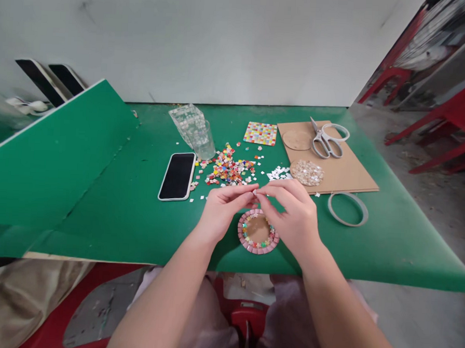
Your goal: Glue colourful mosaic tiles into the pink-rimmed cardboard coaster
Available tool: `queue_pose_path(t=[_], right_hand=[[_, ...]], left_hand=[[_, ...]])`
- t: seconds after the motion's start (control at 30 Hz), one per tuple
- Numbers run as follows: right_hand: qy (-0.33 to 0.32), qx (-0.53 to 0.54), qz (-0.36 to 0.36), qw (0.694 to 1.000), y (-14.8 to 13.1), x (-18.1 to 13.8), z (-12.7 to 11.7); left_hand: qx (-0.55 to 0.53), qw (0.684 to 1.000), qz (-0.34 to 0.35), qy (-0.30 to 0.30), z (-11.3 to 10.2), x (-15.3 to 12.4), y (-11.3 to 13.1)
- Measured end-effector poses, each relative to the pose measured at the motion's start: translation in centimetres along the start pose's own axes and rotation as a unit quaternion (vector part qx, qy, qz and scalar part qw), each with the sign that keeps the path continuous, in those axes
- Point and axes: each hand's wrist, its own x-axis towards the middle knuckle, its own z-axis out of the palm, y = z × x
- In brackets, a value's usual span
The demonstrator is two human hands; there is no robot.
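A: Finger state?
B: Your left hand (223, 210) and right hand (295, 211) meet at the fingertips, both pinched narrow on a small pale tile (255, 192).
A: And the round mosaic (258, 229)?
B: Flat just below your hands, close to the near edge of the green table (137, 215). Pink rim, mixed colours inside, brown centre.
A: Around it?
B: Loose tile pile (228, 168) toward the far edge, phone (177, 176) left of it. Scissors (320, 138) on cardboard (345, 172), toward the far right corner.
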Motion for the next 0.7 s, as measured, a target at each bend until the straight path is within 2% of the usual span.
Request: queue_pose_path(t=[0.33,0.7], right_hand=[[0.022,-0.016,0.006,1.0,-0.11,-0.19,0.38],[0.014,0.022,0.052,0.998,-0.27,-0.26,0.52]], left_hand=[[0.009,0.999,0.025,0.027,0.19,0.05,0.09],[0.157,0.98,0.095,0.076,0.54,-0.57,0.37]])
